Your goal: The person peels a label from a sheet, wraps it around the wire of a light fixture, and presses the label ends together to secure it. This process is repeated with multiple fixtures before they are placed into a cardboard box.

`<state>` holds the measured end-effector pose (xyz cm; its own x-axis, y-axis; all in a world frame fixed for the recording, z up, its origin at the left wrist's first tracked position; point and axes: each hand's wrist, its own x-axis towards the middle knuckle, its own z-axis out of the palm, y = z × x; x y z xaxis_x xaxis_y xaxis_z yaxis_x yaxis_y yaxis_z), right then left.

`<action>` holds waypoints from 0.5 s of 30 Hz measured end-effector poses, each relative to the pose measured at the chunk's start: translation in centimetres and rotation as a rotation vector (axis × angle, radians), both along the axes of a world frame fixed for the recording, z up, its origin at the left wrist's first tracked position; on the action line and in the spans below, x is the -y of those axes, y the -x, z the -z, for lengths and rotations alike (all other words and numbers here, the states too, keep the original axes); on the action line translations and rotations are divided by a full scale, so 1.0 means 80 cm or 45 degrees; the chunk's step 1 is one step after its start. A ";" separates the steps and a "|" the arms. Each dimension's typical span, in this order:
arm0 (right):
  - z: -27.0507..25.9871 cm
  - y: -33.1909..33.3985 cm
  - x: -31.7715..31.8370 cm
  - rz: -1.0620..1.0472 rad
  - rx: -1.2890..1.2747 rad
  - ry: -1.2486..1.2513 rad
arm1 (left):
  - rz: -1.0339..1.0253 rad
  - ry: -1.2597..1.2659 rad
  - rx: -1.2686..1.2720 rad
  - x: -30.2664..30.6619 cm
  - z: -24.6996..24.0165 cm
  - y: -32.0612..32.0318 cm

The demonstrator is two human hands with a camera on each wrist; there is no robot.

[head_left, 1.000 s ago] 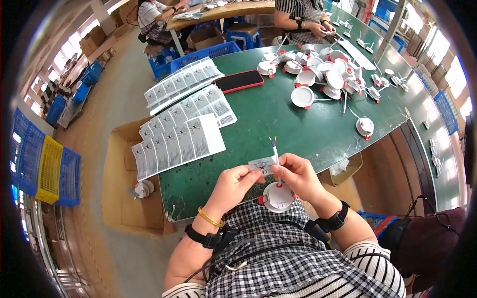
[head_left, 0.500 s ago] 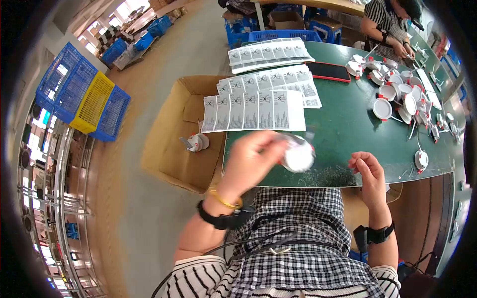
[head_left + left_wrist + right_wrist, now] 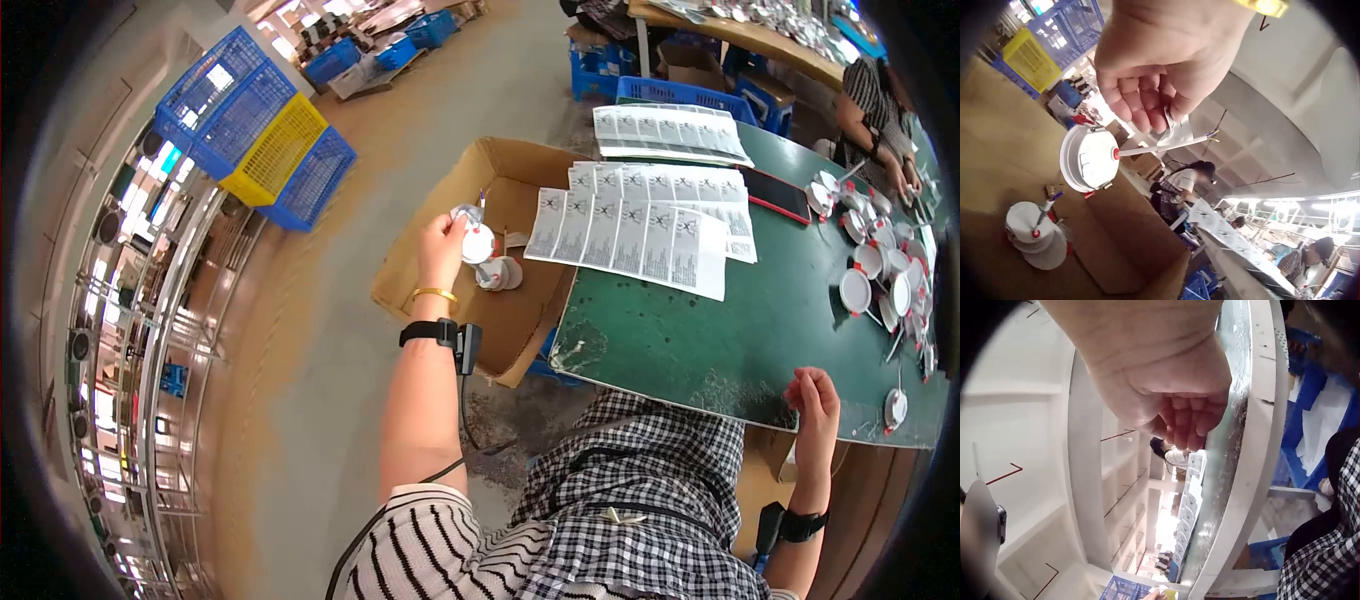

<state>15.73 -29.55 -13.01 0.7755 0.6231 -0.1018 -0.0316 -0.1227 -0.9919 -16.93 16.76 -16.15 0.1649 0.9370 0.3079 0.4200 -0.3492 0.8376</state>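
Over the cardboard box (image 3: pixel 400 285) my left hand (image 3: pixel 440 248) pinches a small printed label (image 3: pixel 1179 131) that sits on the cable of a round white downlight (image 3: pixel 1099 159). The lamp hangs by that cable, its bare wire ends (image 3: pixel 1213 136) sticking out past the label. Below it in the box lie downlights (image 3: pixel 1032 231) with red clips, one partly hidden by the other. At the front edge of the green table (image 3: pixel 680 350) my right hand (image 3: pixel 817 410) rests with loosely curled fingers and holds nothing.
Printed label sheets (image 3: pixel 620 235) lie on the table's left part, beside a red-edged phone (image 3: pixel 778 196). A pile of downlights (image 3: pixel 885 265) fills the right side, with a single downlight (image 3: pixel 895 408) near the front edge. Blue and yellow crates (image 3: pixel 270 150) stand beyond the box.
My left hand has carried the downlight from my lap area, across the table edge, left to over the box. My right hand has let go of the cable and moved to the table edge.
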 end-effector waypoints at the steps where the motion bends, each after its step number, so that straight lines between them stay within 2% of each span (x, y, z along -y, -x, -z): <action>1: 0.004 -0.003 0.003 -0.013 -0.006 -0.005 | -0.010 -0.003 0.002 -0.001 0.000 0.002; 3: 0.003 -0.002 0.002 -0.033 0.012 0.011 | -0.090 0.066 -0.282 -0.001 -0.001 0.005; 4: 0.003 -0.002 0.003 -0.042 0.028 0.031 | -0.096 0.066 -0.281 -0.004 0.006 0.006; 6: 0.008 -0.003 0.004 -0.050 0.036 0.034 | -0.090 -0.169 -0.113 -0.012 0.019 0.004; 8: 0.010 -0.002 0.001 -0.054 0.044 0.037 | -0.131 -0.102 -0.164 0.006 -0.013 -0.005; 10: 0.004 0.006 -0.006 -0.136 0.063 0.072 | -0.102 -0.153 0.052 0.015 -0.039 -0.020; 11: -0.004 0.011 -0.011 -0.223 0.066 0.049 | -0.095 -0.153 0.054 0.022 -0.053 -0.032; 13: -0.023 0.027 -0.029 -0.316 0.102 0.037 | 0.083 -0.048 0.554 0.051 -0.088 -0.068; 14: -0.035 0.037 -0.038 -0.409 0.136 0.028 | 0.100 -0.041 0.561 0.073 -0.110 -0.088; 15: -0.049 0.047 -0.047 -0.495 0.146 0.004 | 0.220 0.048 0.747 0.098 -0.133 -0.108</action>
<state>11.96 -25.76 -9.07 0.4884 0.8721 -0.0308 0.1283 -0.1067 -0.9860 -8.26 8.93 -5.48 0.1286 0.9237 0.3610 -0.1754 -0.3371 0.9250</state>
